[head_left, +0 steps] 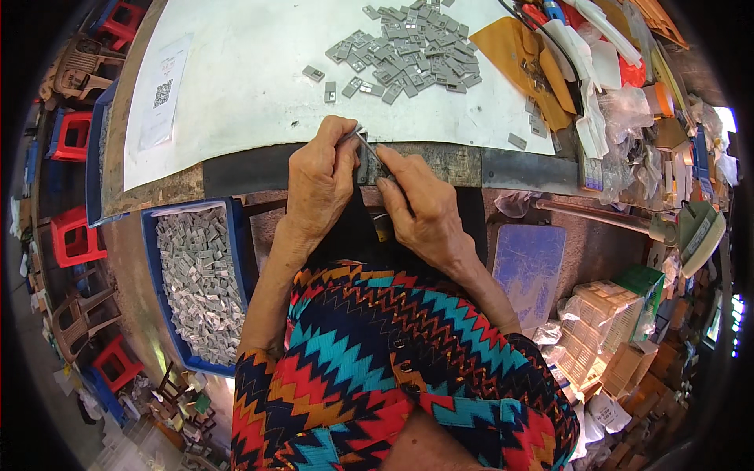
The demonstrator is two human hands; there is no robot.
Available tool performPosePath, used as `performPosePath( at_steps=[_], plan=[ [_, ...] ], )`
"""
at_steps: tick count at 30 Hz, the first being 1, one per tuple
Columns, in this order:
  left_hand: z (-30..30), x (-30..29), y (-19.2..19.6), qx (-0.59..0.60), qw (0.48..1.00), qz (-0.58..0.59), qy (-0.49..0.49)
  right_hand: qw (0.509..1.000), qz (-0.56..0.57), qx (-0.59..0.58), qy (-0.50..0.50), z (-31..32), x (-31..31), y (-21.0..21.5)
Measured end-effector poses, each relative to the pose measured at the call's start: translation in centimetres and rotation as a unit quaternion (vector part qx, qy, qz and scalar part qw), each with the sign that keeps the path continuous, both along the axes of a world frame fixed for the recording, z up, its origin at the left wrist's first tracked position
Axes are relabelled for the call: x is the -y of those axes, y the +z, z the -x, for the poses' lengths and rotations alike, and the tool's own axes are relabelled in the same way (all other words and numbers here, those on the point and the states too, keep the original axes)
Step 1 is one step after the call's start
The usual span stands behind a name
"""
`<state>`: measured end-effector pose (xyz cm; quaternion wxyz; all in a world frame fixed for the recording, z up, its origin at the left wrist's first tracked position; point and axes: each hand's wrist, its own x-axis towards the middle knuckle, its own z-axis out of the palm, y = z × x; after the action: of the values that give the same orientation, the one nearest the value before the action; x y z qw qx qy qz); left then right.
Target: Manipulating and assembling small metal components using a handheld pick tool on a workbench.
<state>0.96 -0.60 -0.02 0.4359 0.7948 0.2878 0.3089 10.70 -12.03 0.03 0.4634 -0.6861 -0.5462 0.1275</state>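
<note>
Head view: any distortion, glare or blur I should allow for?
Head view: the table's front edge bows and the corners go black; head view: a bright patch at the right rim is washed out; head view: the thin tool between left hand and right hand is too small to read clearly.

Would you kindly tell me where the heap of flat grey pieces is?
In the head view, the grey heap lies top centre on the white sheet, beyond the right hand, left of the ochre wrapping.
</note>
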Motion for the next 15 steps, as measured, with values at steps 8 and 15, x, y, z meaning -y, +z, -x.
performPosePath(
  at_steps=[8,15],
  plan=[
    [0.4,0.3,-0.5,0.012,0.999,-0.042,0.001,0.999,-0.024,-0.029,0.022,-0.1,0.0,0.1],
    [0.6,0.5,-0.9,0.017,0.998,-0.050,0.021,0.983,0.013,-0.182,0.035,-0.1,0.1,0.8]
  ],
)
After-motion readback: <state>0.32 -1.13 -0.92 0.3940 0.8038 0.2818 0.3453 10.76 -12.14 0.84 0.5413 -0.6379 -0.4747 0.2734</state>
